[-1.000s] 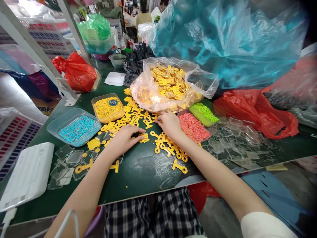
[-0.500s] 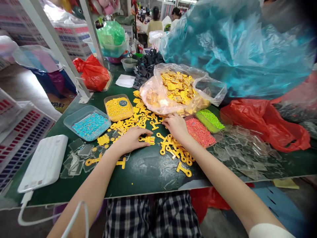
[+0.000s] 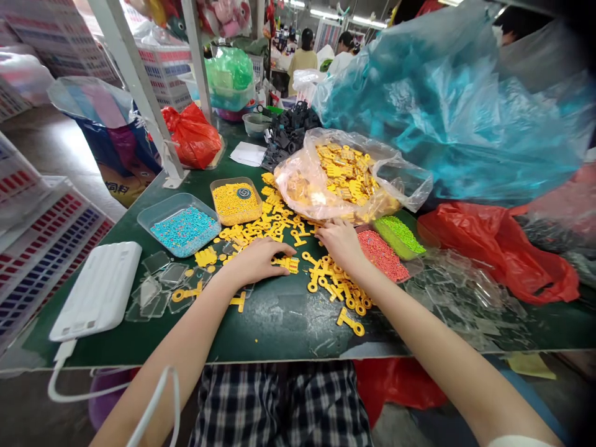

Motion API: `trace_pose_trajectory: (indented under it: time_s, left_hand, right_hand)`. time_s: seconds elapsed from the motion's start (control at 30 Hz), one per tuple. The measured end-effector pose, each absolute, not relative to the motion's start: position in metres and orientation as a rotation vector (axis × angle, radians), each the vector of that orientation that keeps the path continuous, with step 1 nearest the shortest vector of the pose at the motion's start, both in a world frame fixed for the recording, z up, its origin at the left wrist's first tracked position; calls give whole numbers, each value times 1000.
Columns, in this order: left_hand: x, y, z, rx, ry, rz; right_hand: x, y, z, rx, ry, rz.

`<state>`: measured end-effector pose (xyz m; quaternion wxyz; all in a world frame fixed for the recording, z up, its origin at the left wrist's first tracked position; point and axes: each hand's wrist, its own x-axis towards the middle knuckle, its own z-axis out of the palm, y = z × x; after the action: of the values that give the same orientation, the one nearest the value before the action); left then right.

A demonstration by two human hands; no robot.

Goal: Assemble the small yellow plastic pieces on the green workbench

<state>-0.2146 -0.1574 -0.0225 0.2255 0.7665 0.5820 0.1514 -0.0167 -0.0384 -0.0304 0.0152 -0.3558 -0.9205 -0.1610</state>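
Between the thumb and fingers of my left hand (image 3: 259, 259) is a small yellow plastic piece (image 3: 289, 265) with red and white bits on its face. It is held low over the green table. My right hand (image 3: 342, 244) is at the front edge of the clear plastic bag (image 3: 295, 186), fingers bent and drawn together; what they hold, if anything, is hidden. Inside the bag are many yellow pieces (image 3: 347, 171). Loose yellow ring-ended pieces (image 3: 333, 279) lie under and below my right wrist, and more yellow pieces (image 3: 246, 234) are heaped beyond my left hand.
Trays of blue beads (image 3: 184, 230), yellow beads (image 3: 236, 202), coral beads (image 3: 382, 254) and green beads (image 3: 398, 234) surround the heaps. Clear plastic plates (image 3: 465, 292) lie right. A white power bank (image 3: 95, 288) with a cable sits left. A large blue bag (image 3: 442, 112) stands behind.
The camera view has shifted, so the table's things appear farther right. Both hands stay in nearly the same places over the table, the left still gripping the yellow piece.
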Motion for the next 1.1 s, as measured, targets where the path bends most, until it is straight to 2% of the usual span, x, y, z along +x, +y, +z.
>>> trace_pose_trajectory:
  time_s: [0.67, 1.1]
  left_hand:
    - [-216, -160, -18, 2111, 1597, 418]
    - [-217, -161, -18, 2128, 1619, 423]
  right_hand:
    - [-9, -35, -27, -1114, -2911, -573]
    - [-8, -42, -23, -958, -2924, -588]
